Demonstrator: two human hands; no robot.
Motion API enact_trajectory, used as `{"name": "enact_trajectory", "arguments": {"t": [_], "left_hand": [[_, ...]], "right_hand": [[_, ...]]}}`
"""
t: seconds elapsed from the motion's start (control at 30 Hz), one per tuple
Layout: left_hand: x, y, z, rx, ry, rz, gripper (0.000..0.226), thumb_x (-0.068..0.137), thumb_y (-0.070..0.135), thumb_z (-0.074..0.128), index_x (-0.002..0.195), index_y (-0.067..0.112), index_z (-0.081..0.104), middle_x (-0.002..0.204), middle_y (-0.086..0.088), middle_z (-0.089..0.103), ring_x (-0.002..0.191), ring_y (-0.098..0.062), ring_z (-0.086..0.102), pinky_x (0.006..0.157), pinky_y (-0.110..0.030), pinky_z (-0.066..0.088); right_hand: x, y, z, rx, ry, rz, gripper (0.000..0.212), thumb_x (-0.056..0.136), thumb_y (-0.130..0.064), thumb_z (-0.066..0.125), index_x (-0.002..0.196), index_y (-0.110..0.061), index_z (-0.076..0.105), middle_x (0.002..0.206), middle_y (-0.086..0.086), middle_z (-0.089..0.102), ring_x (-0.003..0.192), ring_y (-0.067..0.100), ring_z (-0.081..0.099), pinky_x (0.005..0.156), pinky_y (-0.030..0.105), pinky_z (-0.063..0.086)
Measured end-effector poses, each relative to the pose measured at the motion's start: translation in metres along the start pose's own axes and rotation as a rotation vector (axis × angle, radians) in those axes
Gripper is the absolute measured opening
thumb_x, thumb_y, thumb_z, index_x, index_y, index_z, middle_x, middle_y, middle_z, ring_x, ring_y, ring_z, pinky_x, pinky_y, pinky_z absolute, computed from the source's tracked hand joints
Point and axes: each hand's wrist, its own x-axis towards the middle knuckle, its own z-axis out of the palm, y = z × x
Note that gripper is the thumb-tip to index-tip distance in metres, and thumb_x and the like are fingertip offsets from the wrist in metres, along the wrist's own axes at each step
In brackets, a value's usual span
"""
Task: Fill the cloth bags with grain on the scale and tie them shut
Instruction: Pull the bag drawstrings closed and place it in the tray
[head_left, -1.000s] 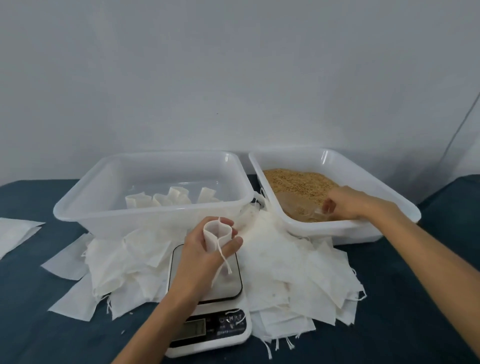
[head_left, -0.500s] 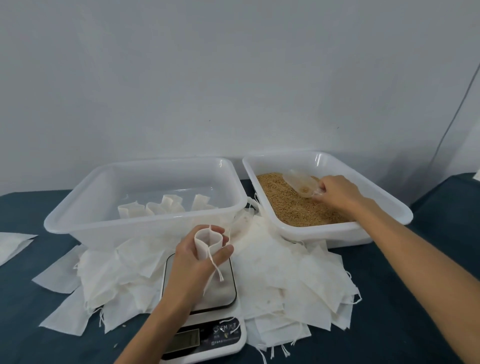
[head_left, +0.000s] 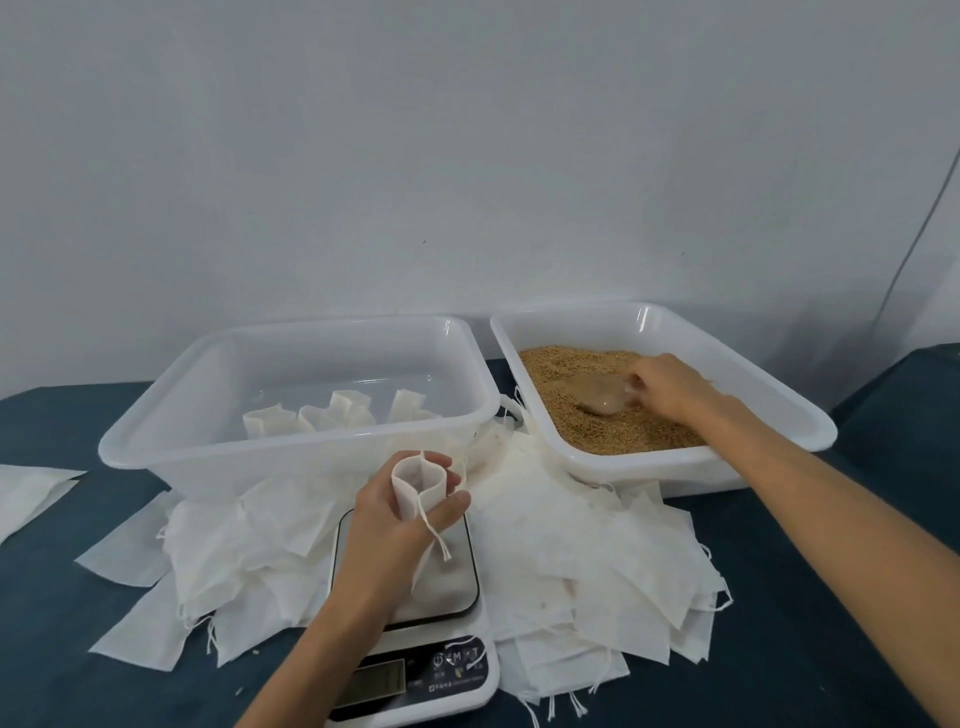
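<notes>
the scale (head_left: 415, 613) display is unreadable under the left hand (head_left: 400, 514), which grips an open cloth bag (head_left: 415, 480) over its platform, while the right hand (head_left: 670, 387), raised earlier, now holds the blurred scoop (head_left: 602, 397) sunk in the grain (head_left: 613, 426).

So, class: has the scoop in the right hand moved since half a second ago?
Yes. The scoop has dropped from above the grain and dug in, nearer the grain tub's front rim.

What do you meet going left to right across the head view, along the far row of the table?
Stray cloth sheet → clear tub holding filled bags → grain tub where the right hand works the scoop.
</notes>
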Motion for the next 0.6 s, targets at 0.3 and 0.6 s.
{"name": "enact_trajectory", "arguments": {"t": [0.3, 0.6], "left_hand": [[0.0, 0.0, 0.0, -0.03, -0.001, 0.018, 0.038, 0.069, 0.025, 0.08, 0.104, 0.012, 0.071, 0.097, -0.006, 0.076, 0.097, -0.021, 0.073, 0.085, -0.029, 0.052], [0.004, -0.004, -0.006, -0.02, -0.03, 0.006, 0.034, 0.072, 0.022, 0.085, 0.103, 0.015, 0.072, 0.098, -0.004, 0.077, 0.093, -0.02, 0.073, 0.079, -0.028, 0.056]], "right_hand": [[0.002, 0.013, 0.003, 0.277, 0.048, 0.166, 0.009, 0.092, -0.012, 0.071, 0.098, -0.005, 0.069, 0.103, 0.009, 0.073, 0.096, 0.023, 0.065, 0.093, 0.044, 0.052], [-0.013, -0.005, -0.015, 0.415, 0.079, 0.09, 0.007, 0.096, -0.016, 0.066, 0.097, -0.01, 0.069, 0.102, -0.001, 0.068, 0.098, 0.019, 0.065, 0.087, 0.034, 0.05]]}}
